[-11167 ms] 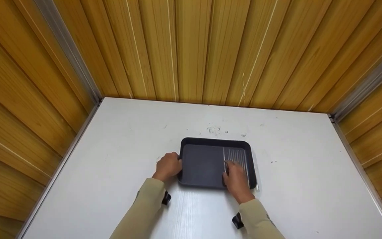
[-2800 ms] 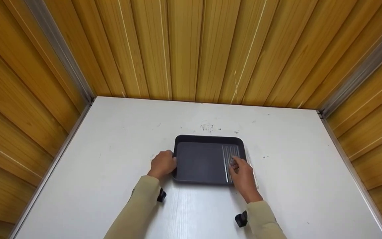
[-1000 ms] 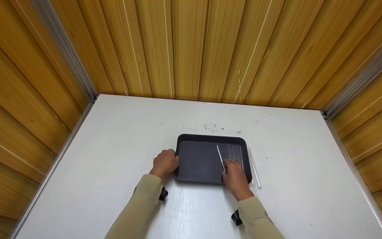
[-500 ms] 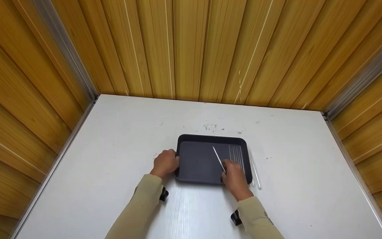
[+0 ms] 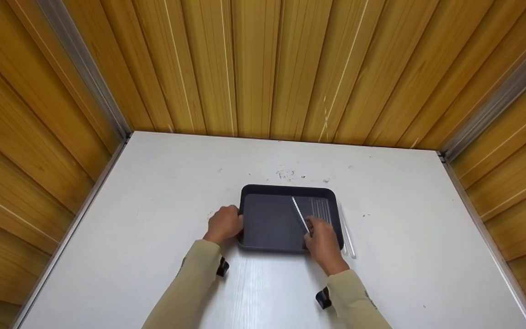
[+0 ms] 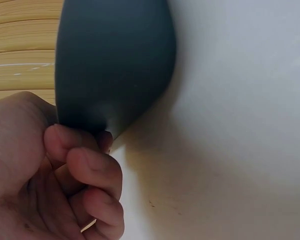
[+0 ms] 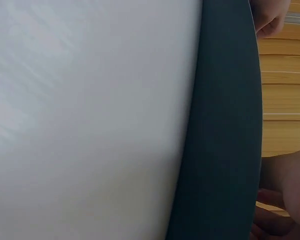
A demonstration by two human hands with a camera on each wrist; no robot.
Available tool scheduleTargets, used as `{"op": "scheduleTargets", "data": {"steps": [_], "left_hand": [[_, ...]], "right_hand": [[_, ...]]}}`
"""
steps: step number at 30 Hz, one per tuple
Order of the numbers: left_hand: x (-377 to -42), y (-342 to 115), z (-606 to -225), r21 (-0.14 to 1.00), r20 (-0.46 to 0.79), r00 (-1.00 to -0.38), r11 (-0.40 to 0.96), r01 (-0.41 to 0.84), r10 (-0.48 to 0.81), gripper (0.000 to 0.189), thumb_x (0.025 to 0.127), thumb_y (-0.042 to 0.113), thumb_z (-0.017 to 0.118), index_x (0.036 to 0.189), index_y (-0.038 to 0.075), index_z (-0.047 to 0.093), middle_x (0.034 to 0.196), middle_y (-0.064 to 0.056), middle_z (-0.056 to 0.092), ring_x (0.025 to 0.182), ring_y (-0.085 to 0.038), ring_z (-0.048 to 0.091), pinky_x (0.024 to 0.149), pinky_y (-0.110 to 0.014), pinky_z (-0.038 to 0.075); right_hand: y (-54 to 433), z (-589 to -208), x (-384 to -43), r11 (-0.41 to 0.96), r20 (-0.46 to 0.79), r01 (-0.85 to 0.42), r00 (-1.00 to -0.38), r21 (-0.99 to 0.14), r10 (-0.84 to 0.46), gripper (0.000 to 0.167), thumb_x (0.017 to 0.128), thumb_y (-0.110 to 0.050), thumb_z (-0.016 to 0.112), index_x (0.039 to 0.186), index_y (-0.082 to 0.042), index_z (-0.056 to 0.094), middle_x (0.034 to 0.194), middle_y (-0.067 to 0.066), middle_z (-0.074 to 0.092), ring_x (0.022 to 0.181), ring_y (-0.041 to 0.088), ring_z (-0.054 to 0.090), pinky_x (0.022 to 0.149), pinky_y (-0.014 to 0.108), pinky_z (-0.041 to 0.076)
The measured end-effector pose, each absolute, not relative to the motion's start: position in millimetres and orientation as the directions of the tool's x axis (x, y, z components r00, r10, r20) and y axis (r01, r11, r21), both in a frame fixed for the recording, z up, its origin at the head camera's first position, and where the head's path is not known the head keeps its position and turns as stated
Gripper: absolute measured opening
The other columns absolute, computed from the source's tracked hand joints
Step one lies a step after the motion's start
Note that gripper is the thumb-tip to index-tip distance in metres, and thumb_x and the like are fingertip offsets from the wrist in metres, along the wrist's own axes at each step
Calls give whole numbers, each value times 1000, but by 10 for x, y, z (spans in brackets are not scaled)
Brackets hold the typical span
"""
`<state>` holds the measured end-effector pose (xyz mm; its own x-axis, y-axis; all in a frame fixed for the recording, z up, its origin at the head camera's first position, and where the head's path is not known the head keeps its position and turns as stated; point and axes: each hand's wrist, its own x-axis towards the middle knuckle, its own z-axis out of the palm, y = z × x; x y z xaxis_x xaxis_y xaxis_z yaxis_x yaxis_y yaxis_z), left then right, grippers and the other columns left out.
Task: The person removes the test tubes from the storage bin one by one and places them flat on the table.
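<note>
A dark grey rectangular baking tray (image 5: 270,224) sits on the white table. My left hand (image 5: 224,224) grips its left wall; in the left wrist view the curled fingers (image 6: 95,170) lie against the outside of the tray wall (image 6: 115,55). Over the tray's right half, my right hand (image 5: 323,242) pinches a thin clear rod (image 5: 298,210) that points up and left from the fingertips. Several similar rods (image 5: 321,209) lie side by side along the tray's right end, partly hidden by that hand. The right wrist view mostly shows the tray's near outer wall (image 7: 220,120).
More clear rods (image 5: 349,240) lie on the table (image 5: 404,246) just right of the tray. Wood-patterned panels (image 5: 254,68) stand behind and on both sides. Dark scuff marks (image 5: 286,174) dot the tabletop beyond the tray.
Since 2.8 s ago my right hand has moved left and now holds a rod clear of the row. Over the last second that rod has tilted further left. The left hand keeps its grip.
</note>
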<state>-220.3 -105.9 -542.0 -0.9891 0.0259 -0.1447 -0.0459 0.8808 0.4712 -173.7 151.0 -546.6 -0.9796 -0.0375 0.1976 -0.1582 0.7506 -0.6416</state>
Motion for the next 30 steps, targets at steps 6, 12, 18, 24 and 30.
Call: {"op": "scheduleTargets", "data": {"steps": [6,12,18,24,30], "left_hand": [[-2232,-1022,-5436,456,-160,-987,888,-49,28,27,92,22,54,101,-1,67,94,-17,69,76,-26,63,69,-46,51],[-2243,-1024,-5425,463,-195,-981,883,-72,22,27,94,21,54,103,-1,68,91,-14,69,71,-22,58,68,-43,50],[-2214,-1068,-5412,465,-188,-982,882,-71,20,29,94,22,55,107,-2,66,97,-17,69,77,-24,61,71,-45,51],[-2210,-1080,-5419,482,-185,-982,874,-63,31,27,93,21,54,102,-2,66,92,-15,69,72,-23,57,67,-43,48],[-2204,-1072,-5435,473,-182,-982,880,-49,43,28,93,22,54,104,-2,66,97,-16,69,76,-24,60,70,-46,50]], "right_hand": [[1560,-5405,-1698,732,190,-120,-982,-670,13,37,77,13,63,114,7,63,98,16,67,88,25,65,75,40,52],[1620,-5332,-1668,722,168,-87,-985,-687,42,40,80,11,63,119,5,61,102,15,66,91,25,64,76,39,52],[1696,-5277,-1625,719,148,-55,-987,-693,67,42,81,9,63,123,2,60,100,13,63,90,23,62,73,36,52],[1774,-5263,-1588,718,149,-36,-984,-695,96,41,83,7,61,123,2,59,99,12,62,89,22,58,76,37,49],[1848,-5262,-1555,715,159,-27,-980,-699,119,41,83,6,60,124,2,59,103,13,63,93,23,59,79,39,49]]}}
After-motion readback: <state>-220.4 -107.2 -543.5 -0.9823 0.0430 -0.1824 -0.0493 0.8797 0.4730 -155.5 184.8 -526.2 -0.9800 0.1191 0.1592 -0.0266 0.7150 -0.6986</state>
